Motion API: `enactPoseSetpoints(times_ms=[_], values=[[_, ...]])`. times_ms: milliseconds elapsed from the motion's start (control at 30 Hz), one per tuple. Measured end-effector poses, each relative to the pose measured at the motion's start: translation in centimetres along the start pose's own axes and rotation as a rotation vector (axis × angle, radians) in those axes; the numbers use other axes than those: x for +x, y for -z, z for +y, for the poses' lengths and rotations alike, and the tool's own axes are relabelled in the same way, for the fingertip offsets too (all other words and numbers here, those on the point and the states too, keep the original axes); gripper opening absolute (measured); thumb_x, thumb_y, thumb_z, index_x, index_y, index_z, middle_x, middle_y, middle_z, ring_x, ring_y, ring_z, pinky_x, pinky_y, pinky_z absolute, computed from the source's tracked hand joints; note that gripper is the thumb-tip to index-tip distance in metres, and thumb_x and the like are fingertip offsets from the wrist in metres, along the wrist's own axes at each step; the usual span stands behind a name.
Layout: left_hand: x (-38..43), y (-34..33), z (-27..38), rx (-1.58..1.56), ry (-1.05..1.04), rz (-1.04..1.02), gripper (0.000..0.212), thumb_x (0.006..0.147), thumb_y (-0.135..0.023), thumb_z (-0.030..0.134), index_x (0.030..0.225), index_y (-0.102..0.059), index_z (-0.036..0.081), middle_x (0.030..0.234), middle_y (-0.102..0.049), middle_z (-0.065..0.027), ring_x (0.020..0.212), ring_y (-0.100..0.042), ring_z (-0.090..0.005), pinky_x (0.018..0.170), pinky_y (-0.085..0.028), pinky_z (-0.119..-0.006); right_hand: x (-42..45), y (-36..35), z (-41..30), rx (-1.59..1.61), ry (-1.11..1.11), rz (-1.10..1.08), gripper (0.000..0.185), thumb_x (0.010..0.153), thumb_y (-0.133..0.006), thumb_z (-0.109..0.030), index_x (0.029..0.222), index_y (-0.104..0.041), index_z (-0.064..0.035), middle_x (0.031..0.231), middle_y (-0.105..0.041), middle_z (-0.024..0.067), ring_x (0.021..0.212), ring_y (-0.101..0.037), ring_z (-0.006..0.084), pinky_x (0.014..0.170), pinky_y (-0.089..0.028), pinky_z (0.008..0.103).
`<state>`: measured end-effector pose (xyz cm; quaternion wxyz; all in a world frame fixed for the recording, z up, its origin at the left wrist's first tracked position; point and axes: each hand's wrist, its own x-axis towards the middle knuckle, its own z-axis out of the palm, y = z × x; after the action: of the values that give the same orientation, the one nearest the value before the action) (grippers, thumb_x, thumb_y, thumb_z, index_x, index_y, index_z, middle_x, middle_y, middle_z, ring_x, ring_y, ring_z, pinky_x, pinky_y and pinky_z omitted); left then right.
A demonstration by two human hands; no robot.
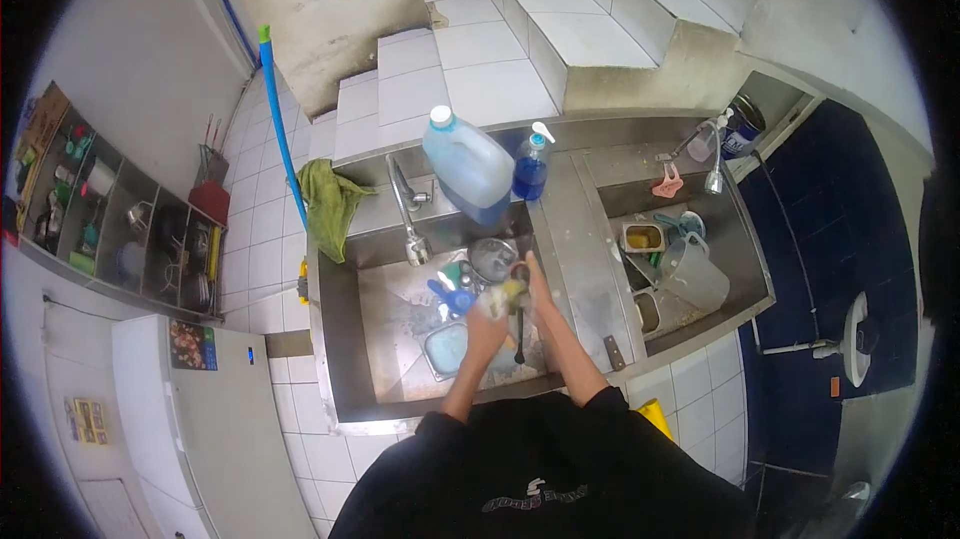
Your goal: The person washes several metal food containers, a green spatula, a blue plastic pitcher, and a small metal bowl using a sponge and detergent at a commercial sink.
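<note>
Over the left basin of a stainless steel sink (386,374), my left hand (487,321) is closed on a yellowish and whitish sponge (498,302), blurred and soapy. Beside it my right hand (538,290) holds a dark utensil (520,336) with a long dark part pointing down; its exact kind cannot be told. The sponge is against or very close to the utensil. Below the hands in the basin lie a metal bowl (491,257), a blue plastic utensil (454,299) and a rectangular metal container (445,351) with pale bluish liquid.
A flexible faucet (417,246) hangs over the left basin, near a green cloth (330,201). Behind stand a large plastic jug (469,171) and a blue soap pump bottle (531,171). A knife handle (614,353) lies at right. The right basin holds a translucent pitcher (697,276) and metal containers (643,237).
</note>
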<state>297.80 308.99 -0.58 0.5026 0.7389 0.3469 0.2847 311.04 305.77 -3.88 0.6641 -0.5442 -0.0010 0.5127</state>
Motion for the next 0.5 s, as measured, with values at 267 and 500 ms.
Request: enactPoseSetpoints(times_ms=[267,500], values=[[0.0,-0.6,1.1,0.253,-0.149,0.270,0.027,0.079,-0.060,0.012,0.104,-0.058,0.002,0.101,-0.060,-0.0195,0.092,-0.057,-0.0358,0.078,-0.045,-0.042,-2.2,-3.4,0.8,0.320,-0.085,-0.187,0.051,0.087,-0.050,-0.056,0.094,-0.060,-0.0066,0.082,-0.063,0.0075,0.072,-0.062,0.0191,0.066,-0.052,0.0319],[-1.2,-0.1,-0.3,0.686,-0.156,-0.130,0.040,0.073,-0.064,0.021,0.107,-0.060,0.000,0.112,-0.058,-0.0206,0.095,-0.057,-0.0384,0.082,-0.045,-0.045,-2.0,-1.5,2.9,-0.096,0.082,-0.012,0.031,0.087,-0.061,-0.036,0.088,-0.063,-0.0051,0.079,-0.062,0.0048,0.073,-0.060,0.0132,0.062,-0.047,0.0273]])
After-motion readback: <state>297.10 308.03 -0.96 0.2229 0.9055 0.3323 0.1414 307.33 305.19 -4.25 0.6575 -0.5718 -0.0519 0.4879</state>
